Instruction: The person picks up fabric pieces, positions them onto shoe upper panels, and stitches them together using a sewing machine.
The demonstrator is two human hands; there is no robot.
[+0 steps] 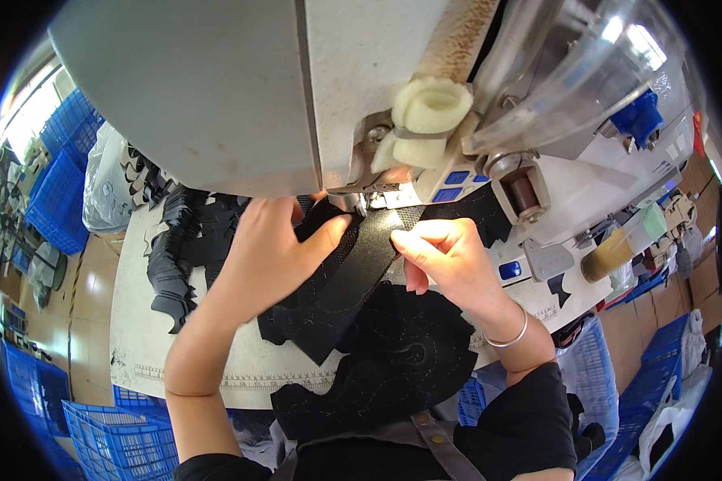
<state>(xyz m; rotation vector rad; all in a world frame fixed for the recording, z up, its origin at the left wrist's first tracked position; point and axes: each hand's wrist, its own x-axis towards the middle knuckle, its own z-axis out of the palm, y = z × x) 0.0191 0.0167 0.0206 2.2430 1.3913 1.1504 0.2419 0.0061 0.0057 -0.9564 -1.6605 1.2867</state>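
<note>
Both grips on black fabric piece (353,272), left hand (269,248) flat, right hand (449,256) pinching

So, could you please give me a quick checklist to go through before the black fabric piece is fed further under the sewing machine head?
1. Left hand flat on the black fabric piece: ok.
2. Right hand pinching the piece's right edge: ok.
3. Fingertips clear of the needle: cannot tell, the sewing machine head hides the needle.
4. Piece lying flat, without folds: ok where visible.
5. Stack of cut black pieces apart from the working piece: ok, it sits to the left on the table.
</note>
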